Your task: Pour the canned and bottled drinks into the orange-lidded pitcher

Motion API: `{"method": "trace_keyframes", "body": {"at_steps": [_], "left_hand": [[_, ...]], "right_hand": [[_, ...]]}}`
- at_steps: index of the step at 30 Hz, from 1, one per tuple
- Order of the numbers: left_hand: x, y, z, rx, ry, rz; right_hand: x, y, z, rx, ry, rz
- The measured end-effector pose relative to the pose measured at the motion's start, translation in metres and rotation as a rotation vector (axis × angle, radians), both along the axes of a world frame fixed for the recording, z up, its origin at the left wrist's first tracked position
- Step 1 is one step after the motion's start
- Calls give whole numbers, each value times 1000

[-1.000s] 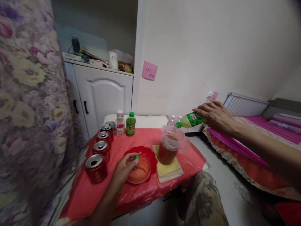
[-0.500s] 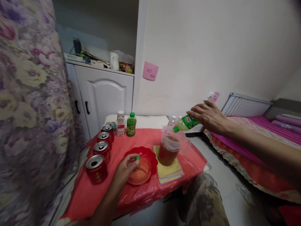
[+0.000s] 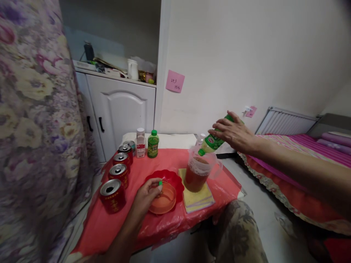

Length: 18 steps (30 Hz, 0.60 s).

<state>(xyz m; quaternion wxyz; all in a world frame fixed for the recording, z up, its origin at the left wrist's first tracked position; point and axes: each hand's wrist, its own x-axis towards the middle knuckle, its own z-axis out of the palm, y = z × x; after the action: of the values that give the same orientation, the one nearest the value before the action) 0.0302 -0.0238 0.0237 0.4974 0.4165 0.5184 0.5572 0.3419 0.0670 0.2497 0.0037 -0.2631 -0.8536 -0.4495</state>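
My right hand (image 3: pixel 233 133) is wrapped round a green-labelled bottle (image 3: pixel 212 141), tilted neck down with its mouth over the rim of a clear pitcher (image 3: pixel 196 175). Reddish-brown liquid with froth on top fills much of the pitcher, which stands on a folded yellow cloth (image 3: pixel 199 201). Between the thumb and fingers of my left hand (image 3: pixel 150 190) is a small green cap (image 3: pixel 160 183). That hand is over the left side of an orange bowl (image 3: pixel 164 201), which sits at a red scalloped dish (image 3: pixel 179 188).
Several red cans (image 3: pixel 112 195) line the left side of the red-covered table (image 3: pixel 95 233). Behind them stand a white-capped bottle (image 3: pixel 140 144) and an upright green-capped bottle (image 3: pixel 153 145). Another clear bottle (image 3: pixel 200 140) is behind the pitcher. A bed (image 3: pixel 301 160) is at the right.
My right hand has moved left and slightly up, and the bottle in it is tipped more steeply over the pitcher. My left hand has stayed nearly still with the cap.
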Motion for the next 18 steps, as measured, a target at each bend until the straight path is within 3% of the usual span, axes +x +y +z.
{"method": "trace_keyframes", "body": {"at_steps": [7,18], "left_hand": [[0,-3,0,13,2,6],[1,-1,-3,17,32,13]], "right_hand": [[-1,1,-12,-43,5,-67],[13,2,-14,-51,73,-84]]}}
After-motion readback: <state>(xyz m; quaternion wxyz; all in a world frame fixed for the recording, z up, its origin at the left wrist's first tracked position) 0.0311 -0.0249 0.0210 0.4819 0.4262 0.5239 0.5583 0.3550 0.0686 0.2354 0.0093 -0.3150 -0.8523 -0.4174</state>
